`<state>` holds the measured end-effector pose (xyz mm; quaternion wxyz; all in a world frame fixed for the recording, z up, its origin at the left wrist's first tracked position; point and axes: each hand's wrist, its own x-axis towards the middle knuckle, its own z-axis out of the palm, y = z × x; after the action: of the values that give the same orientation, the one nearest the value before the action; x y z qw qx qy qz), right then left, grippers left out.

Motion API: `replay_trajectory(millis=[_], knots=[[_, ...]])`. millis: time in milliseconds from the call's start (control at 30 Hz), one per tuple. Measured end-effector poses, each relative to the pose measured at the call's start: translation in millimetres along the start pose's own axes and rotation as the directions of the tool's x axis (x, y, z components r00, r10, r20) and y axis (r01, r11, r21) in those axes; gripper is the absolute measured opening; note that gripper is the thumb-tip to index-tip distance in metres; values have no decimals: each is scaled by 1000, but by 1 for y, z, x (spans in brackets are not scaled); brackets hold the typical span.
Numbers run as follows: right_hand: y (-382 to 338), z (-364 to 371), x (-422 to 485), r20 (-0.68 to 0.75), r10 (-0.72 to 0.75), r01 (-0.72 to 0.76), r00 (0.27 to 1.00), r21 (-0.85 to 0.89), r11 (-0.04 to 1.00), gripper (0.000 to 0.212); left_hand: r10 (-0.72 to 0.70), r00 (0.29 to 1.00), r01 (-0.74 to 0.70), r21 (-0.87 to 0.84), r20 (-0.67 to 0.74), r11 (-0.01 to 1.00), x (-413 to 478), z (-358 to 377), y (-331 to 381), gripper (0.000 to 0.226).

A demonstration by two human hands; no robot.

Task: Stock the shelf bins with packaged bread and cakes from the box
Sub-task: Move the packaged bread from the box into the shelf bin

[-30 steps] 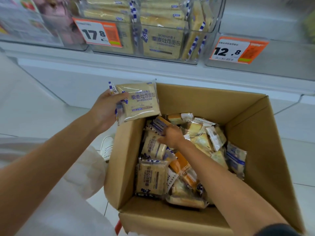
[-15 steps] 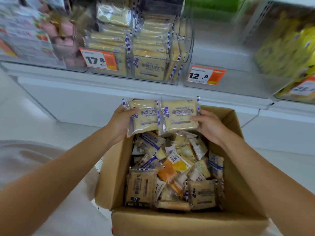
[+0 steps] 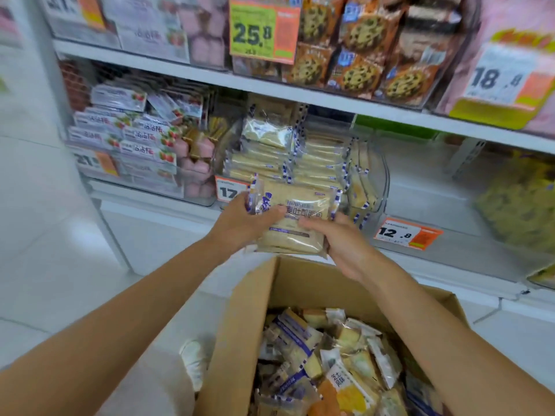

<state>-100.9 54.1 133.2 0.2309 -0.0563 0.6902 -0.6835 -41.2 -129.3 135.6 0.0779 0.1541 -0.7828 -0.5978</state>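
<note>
1. tan wheat-bread packets [image 3: 295,223], in clear film with blue-and-white edges, now form one overlapping bundle; half a second ago they are side by side, one in each hand, just above the box.
2. the left hand [image 3: 243,223] grips the bundle's left end with its thumb across the front. the right hand [image 3: 339,244] holds the lower right corner, thumb on the front, the other fingers hidden behind.
3. the bundle is now up off the cardboard box [image 3: 246,310] and in front of the clear shelf bin [image 3: 381,181], partly covering its price tag [image 3: 225,192]. it is not yet inside.
4. a second ago the right hand is down in the box fetching its packet, so the picking step looks finished and the placing step is under way.
5. the bin already holds tall stacks of the same bread, so the bundle likely has to clear the front wall and land on top.
6. the box shows many mixed packets, so plenty of stocking seems left.
</note>
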Motion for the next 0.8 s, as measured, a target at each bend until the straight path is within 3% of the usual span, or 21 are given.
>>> replay_trajectory(millis=[67, 133, 233, 367, 400, 600, 700, 800], knots=[[-27, 20, 25, -36, -65, 65, 997, -10, 998, 60, 125, 987, -117, 82, -102, 990, 27, -24, 15, 58], [-49, 35, 55, -51, -98, 98, 994, 10, 995, 62, 203, 972, -185, 148, -117, 971, 57, -45, 28, 71], [-75, 47, 104, -30, -100, 101, 994, 33, 994, 69, 246, 965, -222, 216, -89, 951, 110, -71, 39, 58], [-91, 55, 166, -77, -164, 162, 983, -31, 986, 134, 275, 961, -264, 212, -27, 941, 180, -86, 42, 52], [-93, 55, 180, -102, -194, 190, 976, -42, 981, 140, 281, 959, -270, 203, -24, 941, 197, -87, 42, 52], [-85, 60, 209, -263, -350, 274, 899, -285, 919, 86, 292, 955, -295, 300, 54, 907, 246, -86, 43, 54], [-82, 63, 203, -263, -514, 380, 817, -426, 821, 91, 299, 951, -308, 234, 76, 922, 246, -89, 40, 61], [-76, 65, 200, -180, -626, 496, 759, -463, 735, 101, 271, 951, -299, 218, 151, 929, 245, -97, 40, 74]])
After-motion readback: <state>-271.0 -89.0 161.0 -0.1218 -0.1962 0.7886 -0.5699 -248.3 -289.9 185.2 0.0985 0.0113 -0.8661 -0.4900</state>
